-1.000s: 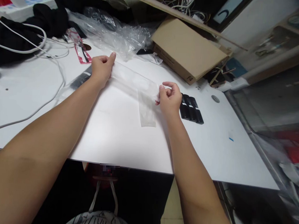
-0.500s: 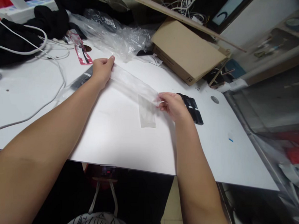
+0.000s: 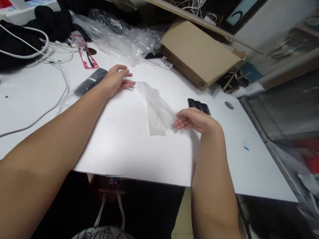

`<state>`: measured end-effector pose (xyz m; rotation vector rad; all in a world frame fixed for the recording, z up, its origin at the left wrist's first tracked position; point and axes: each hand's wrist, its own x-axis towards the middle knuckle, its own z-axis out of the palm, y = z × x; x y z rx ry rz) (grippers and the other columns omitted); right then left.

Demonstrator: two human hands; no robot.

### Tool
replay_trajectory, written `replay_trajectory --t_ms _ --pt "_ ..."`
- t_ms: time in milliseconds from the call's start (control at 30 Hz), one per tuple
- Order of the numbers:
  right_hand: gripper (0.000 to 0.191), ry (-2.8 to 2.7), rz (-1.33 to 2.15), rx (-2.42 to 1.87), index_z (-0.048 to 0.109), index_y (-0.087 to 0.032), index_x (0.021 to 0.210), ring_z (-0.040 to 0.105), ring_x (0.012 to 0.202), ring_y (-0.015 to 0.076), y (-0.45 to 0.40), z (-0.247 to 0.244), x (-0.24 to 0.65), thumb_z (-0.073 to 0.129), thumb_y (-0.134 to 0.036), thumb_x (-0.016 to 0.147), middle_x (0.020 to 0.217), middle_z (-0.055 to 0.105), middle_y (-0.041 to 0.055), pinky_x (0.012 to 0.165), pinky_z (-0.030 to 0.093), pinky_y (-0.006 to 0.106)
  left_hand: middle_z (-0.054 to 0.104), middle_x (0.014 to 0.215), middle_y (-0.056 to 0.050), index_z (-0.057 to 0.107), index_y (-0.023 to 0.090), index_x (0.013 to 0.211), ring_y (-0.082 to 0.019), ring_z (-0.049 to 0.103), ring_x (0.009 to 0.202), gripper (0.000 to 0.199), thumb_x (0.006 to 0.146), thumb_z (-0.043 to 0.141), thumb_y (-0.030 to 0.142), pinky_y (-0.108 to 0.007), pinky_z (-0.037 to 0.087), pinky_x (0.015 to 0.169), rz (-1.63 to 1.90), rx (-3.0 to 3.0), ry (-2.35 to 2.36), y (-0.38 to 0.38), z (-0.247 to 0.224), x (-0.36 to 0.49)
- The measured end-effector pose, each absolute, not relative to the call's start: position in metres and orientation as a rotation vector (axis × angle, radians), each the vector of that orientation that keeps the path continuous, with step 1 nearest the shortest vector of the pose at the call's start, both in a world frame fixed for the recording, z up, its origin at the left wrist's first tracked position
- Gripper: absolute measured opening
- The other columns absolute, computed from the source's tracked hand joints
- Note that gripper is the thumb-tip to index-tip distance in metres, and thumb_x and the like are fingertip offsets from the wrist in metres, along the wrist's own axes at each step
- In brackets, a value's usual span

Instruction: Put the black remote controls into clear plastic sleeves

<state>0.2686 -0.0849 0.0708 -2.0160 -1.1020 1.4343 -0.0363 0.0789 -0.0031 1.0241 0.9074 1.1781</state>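
Two thin translucent plastic bags lie over each other near the table's middle. The upper bag (image 3: 162, 102) slants down to the right, and the lower bag (image 3: 156, 126) points toward the front edge. My left hand (image 3: 119, 79) is just left of the upper bag's far end, fingers apart and holding nothing. At the bag's right end, my right hand (image 3: 189, 118) has its thumb and fingers pinched on the plastic. Behind my right hand are several black flat items (image 3: 198, 106). A dark packet (image 3: 91, 82) lies beside my left wrist.
A cardboard box (image 3: 201, 53) stands at the back right of the white table (image 3: 116, 149). Crumpled clear plastic (image 3: 125, 38), a red packet (image 3: 87, 57) and a white cable (image 3: 64, 77) are at the back and left. A grey disc (image 3: 229, 105) lies on the right.
My left hand has let go of the upper bag and opened. My right hand has moved slightly right and nearer with its end. The bag has sunk from taut onto the lower one.
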Motion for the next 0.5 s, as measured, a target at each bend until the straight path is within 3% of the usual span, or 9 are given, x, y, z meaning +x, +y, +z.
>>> replay_trajectory --t_ms 133,300,367,500 --pt "0.017 -1.252 1.637 -2.053 0.073 -0.012 0.073 0.073 0.062 0.0236 -0.085 0.067 0.262 0.072 -0.027 0.082 0.075 0.075 0.0198 0.04 0.051 0.025 0.07 0.105 -0.011 0.061 0.023 0.095 -0.02 0.074 0.076 0.012 0.089 0.07 0.025 -0.04 0.064 0.076 1.155 1.126 0.924 0.079 -0.01 -0.029" --pt "0.018 -1.193 1.548 -1.978 0.072 -0.013 0.068 0.065 0.052 0.0156 -0.084 0.07 0.26 0.068 -0.021 0.083 0.068 0.073 0.0141 0.041 0.05 0.022 0.066 0.075 -0.005 0.062 0.022 0.08 -0.019 0.065 0.064 0.009 0.089 0.061 0.022 -0.04 0.058 0.073 1.069 1.627 1.066 0.063 -0.01 -0.023" --pt "0.018 -1.105 1.49 -1.918 0.07 -0.014 0.066 0.061 0.05 0.0135 -0.085 0.072 0.263 0.068 -0.02 0.082 0.066 0.072 0.0116 0.044 0.051 0.021 0.067 0.075 -0.005 0.066 0.022 0.076 -0.023 0.065 0.073 0.014 0.089 0.059 0.024 -0.043 0.056 0.082 0.976 2.001 1.053 0.053 -0.009 -0.02" --pt "0.021 -1.159 1.506 -1.9 0.069 -0.015 0.062 0.056 0.046 0.0127 -0.088 0.074 0.263 0.067 -0.023 0.081 0.062 0.07 0.0114 0.039 0.044 0.021 0.073 0.104 -0.009 0.072 0.021 0.092 -0.029 0.064 0.107 0.026 0.089 0.047 0.019 -0.046 0.049 0.102 0.853 2.434 0.886 0.042 -0.012 -0.011"
